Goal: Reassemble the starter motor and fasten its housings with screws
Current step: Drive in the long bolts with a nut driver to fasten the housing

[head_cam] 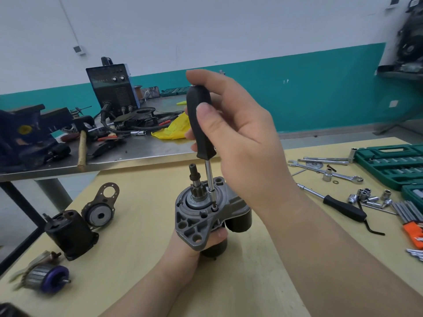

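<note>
**Kid:** What is closest to us?

**Helper:** The left hand (pixel 183 244). It comes up from 6 o'clock, and its fingers wrap around the bottom of the starter motor (pixel 206 216). The motor stands up in the middle of the wooden table (pixel 137 259), with its gray end on top and a little gear shaft poking up.

**Kid:** And the other hand?

**Helper:** The right hand (pixel 240 143) is just above the motor, toward 12 o'clock. Its fingers and thumb curl around the black handle of a screwdriver (pixel 201 124). The shiny tip sits on a screw (pixel 214 208) in the gray end.

**Kid:** What is at 8 o'clock?

**Helper:** A black motor can (pixel 68 234), a round plate with a flat metal tab (pixel 100 209), and a wound part with a purple end (pixel 49 276).

**Kid:** And at 3 o'clock?

**Helper:** Wrenches (pixel 325 171), small shiny sockets (pixel 366 196), a black-handled ratchet (pixel 338 205), a bunch of hex keys in an orange holder (pixel 412 220) and a green tool case (pixel 393 164).

**Kid:** Any words to read?

**Helper:** No. The black welder box (pixel 112 86) at 11 o'clock may have a label, but it is too blurry to read.

**Kid:** What else is far away?

**Helper:** A gray metal bench (pixel 142 149) with a dark blue vise (pixel 27 131), a hammer (pixel 82 145), cables and a yellow bag (pixel 174 129). Behind it the wall (pixel 229 30) is white on top and teal below.
</note>
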Demonstrator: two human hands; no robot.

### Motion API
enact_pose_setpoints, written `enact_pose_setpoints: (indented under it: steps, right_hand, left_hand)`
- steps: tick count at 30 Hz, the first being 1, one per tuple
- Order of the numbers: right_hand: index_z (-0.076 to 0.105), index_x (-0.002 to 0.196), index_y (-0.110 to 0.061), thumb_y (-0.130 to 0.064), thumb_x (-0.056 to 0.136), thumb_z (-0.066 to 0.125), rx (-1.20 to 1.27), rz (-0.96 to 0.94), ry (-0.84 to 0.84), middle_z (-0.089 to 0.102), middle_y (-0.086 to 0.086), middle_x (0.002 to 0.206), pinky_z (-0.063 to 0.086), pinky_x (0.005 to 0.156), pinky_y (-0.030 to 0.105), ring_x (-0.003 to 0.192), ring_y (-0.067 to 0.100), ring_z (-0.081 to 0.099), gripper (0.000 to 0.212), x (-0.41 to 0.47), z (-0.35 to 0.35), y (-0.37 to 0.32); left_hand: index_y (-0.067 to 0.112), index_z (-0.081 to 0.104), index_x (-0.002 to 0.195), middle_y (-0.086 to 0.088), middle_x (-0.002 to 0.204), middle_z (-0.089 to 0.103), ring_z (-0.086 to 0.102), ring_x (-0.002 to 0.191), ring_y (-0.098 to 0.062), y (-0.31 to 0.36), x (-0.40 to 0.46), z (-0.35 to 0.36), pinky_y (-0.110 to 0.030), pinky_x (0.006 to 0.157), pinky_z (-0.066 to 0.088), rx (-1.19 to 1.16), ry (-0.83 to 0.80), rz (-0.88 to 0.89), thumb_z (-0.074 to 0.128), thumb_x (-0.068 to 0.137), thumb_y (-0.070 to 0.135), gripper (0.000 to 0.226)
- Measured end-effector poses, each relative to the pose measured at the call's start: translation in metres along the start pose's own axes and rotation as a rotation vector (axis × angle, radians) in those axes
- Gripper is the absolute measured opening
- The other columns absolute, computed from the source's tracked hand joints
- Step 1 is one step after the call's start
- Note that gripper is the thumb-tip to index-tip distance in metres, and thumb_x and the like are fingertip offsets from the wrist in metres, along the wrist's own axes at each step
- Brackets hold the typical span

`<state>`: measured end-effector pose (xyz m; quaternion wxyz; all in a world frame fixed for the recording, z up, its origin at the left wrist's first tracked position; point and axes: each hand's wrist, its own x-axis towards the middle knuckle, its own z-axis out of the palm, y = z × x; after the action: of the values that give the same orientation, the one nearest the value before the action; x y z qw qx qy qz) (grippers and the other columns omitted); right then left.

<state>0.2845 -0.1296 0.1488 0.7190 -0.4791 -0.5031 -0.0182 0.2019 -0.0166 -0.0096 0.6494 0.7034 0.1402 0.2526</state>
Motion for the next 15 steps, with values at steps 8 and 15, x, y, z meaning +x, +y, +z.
enact_pose_setpoints:
  steps: [8, 15]
  right_hand:
    - [0.066, 0.129, -0.031, -0.017, 0.106, 0.061, 0.024, -0.013, 0.02, 0.069, -0.013, 0.099, 0.064, 0.083, 0.045, 0.088, 0.019, 0.07, 0.027, 0.0007, 0.0009, -0.0015]
    - [0.062, 0.131, -0.035, -0.012, 0.103, 0.066, -0.02, -0.006, 0.012, 0.07, -0.007, 0.102, 0.064, 0.083, 0.045, 0.088, 0.02, 0.071, 0.036, 0.0008, 0.0009, -0.003]
  left_hand:
    - [0.026, 0.066, 0.118, 0.022, 0.112, 0.077, 0.07, 0.114, -0.008, -0.0004, -0.0067, -0.0031, -0.017, 0.09, 0.056, 0.07, 0.036, -0.037, 0.091, 0.044, 0.07, 0.09]
    - [0.016, 0.067, 0.121, -0.013, 0.137, 0.068, 0.058, 0.134, -0.037, -0.0016, -0.0011, -0.0027, -0.055, 0.116, 0.045, -0.007, 0.022, -0.059, 0.092, 0.038, 0.041, 0.091]
